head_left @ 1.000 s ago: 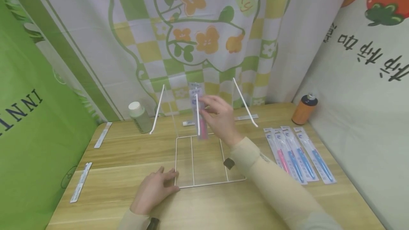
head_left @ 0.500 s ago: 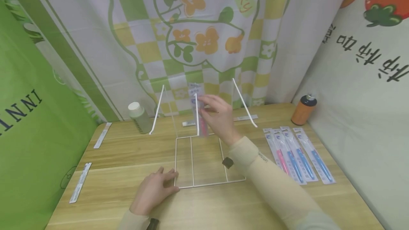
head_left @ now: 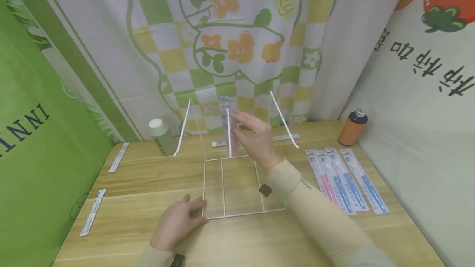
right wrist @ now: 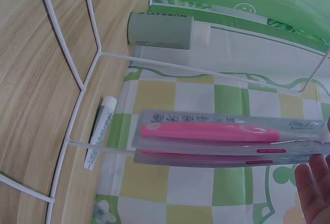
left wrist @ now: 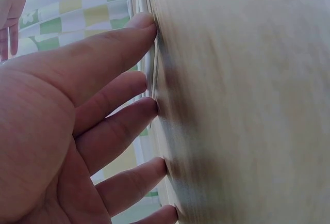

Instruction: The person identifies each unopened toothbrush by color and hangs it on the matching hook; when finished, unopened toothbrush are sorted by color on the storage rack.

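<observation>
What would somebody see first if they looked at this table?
Probably the right hand holding a pink toothbrush in a clear packet upright on the middle prong of the white wire rack. Next, the row of packaged pink and blue toothbrushes lying flat to its right, while the left hand rests at the rack's near corner.

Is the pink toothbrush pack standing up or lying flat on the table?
Standing up: the pink toothbrush pack is upright against the white wire rack, with the right hand at it, clear of the table.

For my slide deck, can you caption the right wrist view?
Packaged pink toothbrush hung on the white wire rack, right hand at its end.
</observation>
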Demonstrator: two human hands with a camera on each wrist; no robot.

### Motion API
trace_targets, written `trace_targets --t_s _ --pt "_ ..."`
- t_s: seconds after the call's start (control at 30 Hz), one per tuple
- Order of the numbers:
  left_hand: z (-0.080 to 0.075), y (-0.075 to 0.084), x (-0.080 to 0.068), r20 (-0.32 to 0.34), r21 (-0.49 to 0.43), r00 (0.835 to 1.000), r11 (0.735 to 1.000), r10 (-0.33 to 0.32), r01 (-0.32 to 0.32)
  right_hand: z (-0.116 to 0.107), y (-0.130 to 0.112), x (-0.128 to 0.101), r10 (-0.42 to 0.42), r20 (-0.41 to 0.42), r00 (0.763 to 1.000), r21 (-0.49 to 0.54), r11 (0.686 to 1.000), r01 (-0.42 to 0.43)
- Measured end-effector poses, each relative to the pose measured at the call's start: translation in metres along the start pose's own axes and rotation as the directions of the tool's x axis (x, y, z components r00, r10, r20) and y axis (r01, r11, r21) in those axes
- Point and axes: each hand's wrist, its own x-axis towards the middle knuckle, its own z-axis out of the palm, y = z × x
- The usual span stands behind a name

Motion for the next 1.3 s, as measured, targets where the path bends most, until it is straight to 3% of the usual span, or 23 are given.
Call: trace_targets --t_s 0.37,0.47,0.67,0.83,1.03,1.17,1.3 --pt "0.0 0.0 0.0 0.002 0.005 1.0 1.0 -0.009 0.009 -0.015 0.006 -0.013 -0.003 0.018 1.0 0.006 1.0 0.003" --pt "0.0 0.001 0.0 0.004 0.005 1.0 1.0 -0.011 0.011 -0.029 0.008 -0.023 0.033 0.05 0.998 -0.025 0.999 -0.032" --pt "-0.003 0.003 -0.002 0.013 -0.006 1.0 1.0 -0.022 0.022 -0.066 0.018 -0.051 0.187 0.097 0.978 -0.094 0.979 -0.178" --pt "0.0 0.002 -0.001 0.012 -0.009 1.0 1.0 -0.018 0.018 -0.102 0.034 -0.078 0.19 0.065 0.98 -0.163 0.97 -0.178" --pt "0.0 0.002 -0.001 0.006 -0.007 1.0 1.0 -0.013 0.013 -0.142 0.043 -0.099 0.328 0.069 0.942 -0.251 0.92 -0.301" --pt "0.0 0.002 -0.001 0.007 -0.004 1.0 1.0 -0.012 0.012 -0.165 0.05 -0.109 0.345 0.085 0.935 -0.323 0.897 -0.302" --pt "0.0 0.001 -0.001 0.016 -0.001 1.0 1.0 -0.019 0.019 -0.186 0.056 -0.119 0.406 0.105 0.908 -0.412 0.848 -0.332"
